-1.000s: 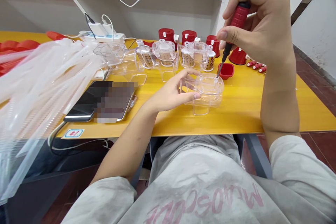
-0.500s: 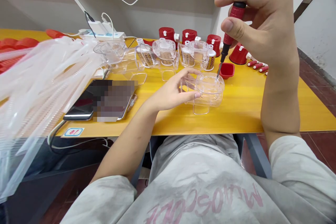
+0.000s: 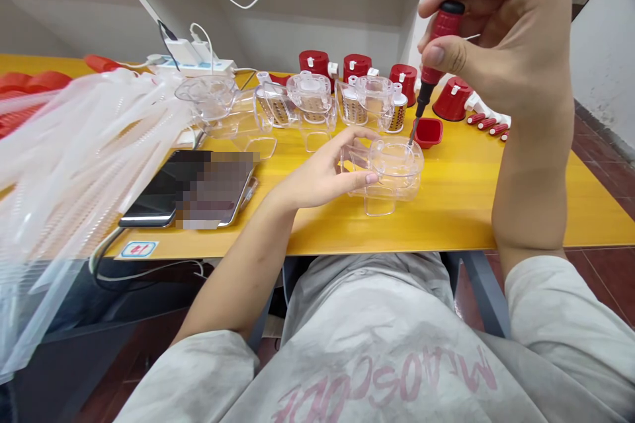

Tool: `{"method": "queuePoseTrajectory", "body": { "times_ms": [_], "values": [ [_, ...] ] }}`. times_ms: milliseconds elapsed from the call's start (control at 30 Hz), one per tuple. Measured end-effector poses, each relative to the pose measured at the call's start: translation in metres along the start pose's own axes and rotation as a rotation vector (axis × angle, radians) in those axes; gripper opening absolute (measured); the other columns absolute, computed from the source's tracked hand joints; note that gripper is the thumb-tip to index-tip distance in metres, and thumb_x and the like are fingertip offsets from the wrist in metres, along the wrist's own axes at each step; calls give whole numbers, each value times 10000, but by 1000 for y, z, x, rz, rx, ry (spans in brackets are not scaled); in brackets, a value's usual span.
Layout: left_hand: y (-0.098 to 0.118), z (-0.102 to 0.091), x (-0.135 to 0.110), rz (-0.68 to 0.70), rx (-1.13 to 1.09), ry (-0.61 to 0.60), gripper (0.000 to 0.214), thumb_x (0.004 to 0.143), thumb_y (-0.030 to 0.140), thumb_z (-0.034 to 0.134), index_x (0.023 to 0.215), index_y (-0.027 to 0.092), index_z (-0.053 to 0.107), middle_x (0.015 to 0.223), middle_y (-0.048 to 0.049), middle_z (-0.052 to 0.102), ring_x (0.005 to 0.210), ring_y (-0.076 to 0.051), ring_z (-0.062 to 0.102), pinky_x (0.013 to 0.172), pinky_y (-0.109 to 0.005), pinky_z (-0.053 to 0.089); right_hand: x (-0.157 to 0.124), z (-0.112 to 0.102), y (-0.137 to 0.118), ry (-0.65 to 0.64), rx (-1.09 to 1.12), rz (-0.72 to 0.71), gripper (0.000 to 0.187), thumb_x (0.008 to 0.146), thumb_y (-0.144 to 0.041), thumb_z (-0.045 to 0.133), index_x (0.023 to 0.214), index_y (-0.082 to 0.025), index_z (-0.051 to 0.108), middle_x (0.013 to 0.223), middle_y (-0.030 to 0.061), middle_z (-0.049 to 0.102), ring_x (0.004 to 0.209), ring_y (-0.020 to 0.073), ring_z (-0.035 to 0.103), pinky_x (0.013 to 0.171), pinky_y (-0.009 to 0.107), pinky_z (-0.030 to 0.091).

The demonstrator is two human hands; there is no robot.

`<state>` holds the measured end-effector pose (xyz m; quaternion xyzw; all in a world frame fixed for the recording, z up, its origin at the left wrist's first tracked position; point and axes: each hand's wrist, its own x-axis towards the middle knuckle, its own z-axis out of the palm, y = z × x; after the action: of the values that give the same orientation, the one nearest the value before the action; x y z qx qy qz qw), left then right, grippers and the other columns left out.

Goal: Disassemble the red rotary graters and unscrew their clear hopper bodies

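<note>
While the left hand (image 3: pixel 325 175) grips it from the side, thumb and fingers curled against its wall, the clear housing (image 3: pixel 391 172) stands on the yellow table (image 3: pixel 496 205) near the front edge. The right hand (image 3: pixel 501 46), raised above it, has its fingers clenched around the red handle of a screwdriver (image 3: pixel 436 39), whose dark tip points down into the housing's open top. What the tip meets inside is too small to tell.

Just behind sits a small red tray (image 3: pixel 427 132); its contents cannot be made out. Further back, a row of clear housings (image 3: pixel 310 99) hold perforated metal drums, with red caps (image 3: pixel 357 66) behind them.

To the left lies a phone (image 3: pixel 193 188), its screen blurred out, and a stack of clear plastic pieces (image 3: pixel 74 152) runs off the picture's edge. A small sticker (image 3: pixel 139 249) at the table's edge bears red characters too small to read. Pink lettering on the shirt appears upside down and is hard to read.
</note>
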<state>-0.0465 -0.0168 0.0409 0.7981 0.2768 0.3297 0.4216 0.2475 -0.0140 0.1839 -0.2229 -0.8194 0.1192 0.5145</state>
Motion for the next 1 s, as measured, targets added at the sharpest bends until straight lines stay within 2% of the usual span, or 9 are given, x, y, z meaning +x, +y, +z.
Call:
{"method": "queuePoseTrajectory", "body": {
  "times_ms": [133, 233, 400, 533, 600, 667, 833, 933, 1000],
  "values": [
    [2, -1, -1, 10, -12, -22, 776, 944, 664, 932, 1541, 269, 631, 1421, -116, 720, 1245, -298, 736, 934, -360, 659, -4, -1, 3, -109, 148, -39, 383, 916, -468, 1031, 1262, -354, 911, 1044, -20, 878, 906, 194, 853, 825, 329, 754],
    [1, -1, 0, 8, -6, -12, 786, 927, 675, 942, 1529, 272, 637, 1418, -115, 718, 1237, -301, 730, 930, -369, 664, -7, -2, 4, -143, 174, -50, 407, 996, -477, 957, 1373, -346, 882, 1146, -7, 896, 932, 191, 852, 860, 351, 755],
    [-2, 1, 0, 13, 8, 16, 785, 904, 671, 957, 1508, 274, 652, 1384, -105, 711, 1175, -280, 713, 913, -375, 663, -5, -6, 0, -55, -59, -4, 431, 920, -699, 965, 1276, -459, 927, 1230, 19, 857, 1105, 250, 825, 946, 348, 762],
    [-4, 2, 0, 6, -24, 16, 768, 914, 662, 953, 1515, 294, 647, 1424, -109, 691, 1212, -291, 705, 893, -370, 663, -3, -8, 5, 25, -137, -51, 563, 863, -768, 994, 1304, -426, 920, 1195, -19, 821, 1046, 179, 781, 877, 276, 740],
    [-5, 2, 0, 6, -33, 16, 769, 914, 659, 954, 1519, 301, 641, 1410, -104, 693, 1201, -287, 704, 898, -376, 666, -2, -8, 8, 24, -33, -84, 618, 841, -701, 1038, 1362, -407, 883, 1122, -55, 795, 980, 130, 769, 792, 228, 710],
    [-5, 3, 0, 11, -32, 18, 769, 913, 657, 954, 1516, 300, 640, 1394, -100, 695, 1177, -278, 700, 904, -380, 666, -3, -8, 7, -11, 81, -72, 611, 868, -575, 1053, 1411, -387, 846, 1064, -70, 787, 923, 112, 779, 795, 229, 719],
    [-4, 3, 0, 6, -22, 17, 783, 907, 671, 951, 1518, 294, 638, 1409, -105, 692, 1188, -285, 698, 908, -384, 663, -7, -9, -4, -96, 141, -49, 421, 985, -367, 945, 1395, -418, 861, 1253, -63, 850, 1194, 184, 856, 1068, 321, 751],
    [-4, 2, 0, -8, -29, 12, 789, 908, 674, 949, 1523, 295, 631, 1424, -109, 688, 1226, -299, 706, 898, -375, 665, -6, -12, -6, -88, 33, -24, 286, 1004, -448, 943, 1288, -443, 915, 1225, -23, 872, 1147, 197, 846, 996, 296, 752],
    [-3, 2, 0, -11, -35, 6, 780, 914, 665, 946, 1523, 296, 628, 1422, -109, 689, 1232, -300, 712, 890, -366, 666, -5, -13, -5, -44, -80, 3, 326, 948, -571, 994, 1238, -438, 928, 1198, -20, 859, 1064, 174, 819, 878, 251, 730]
  ]
}}
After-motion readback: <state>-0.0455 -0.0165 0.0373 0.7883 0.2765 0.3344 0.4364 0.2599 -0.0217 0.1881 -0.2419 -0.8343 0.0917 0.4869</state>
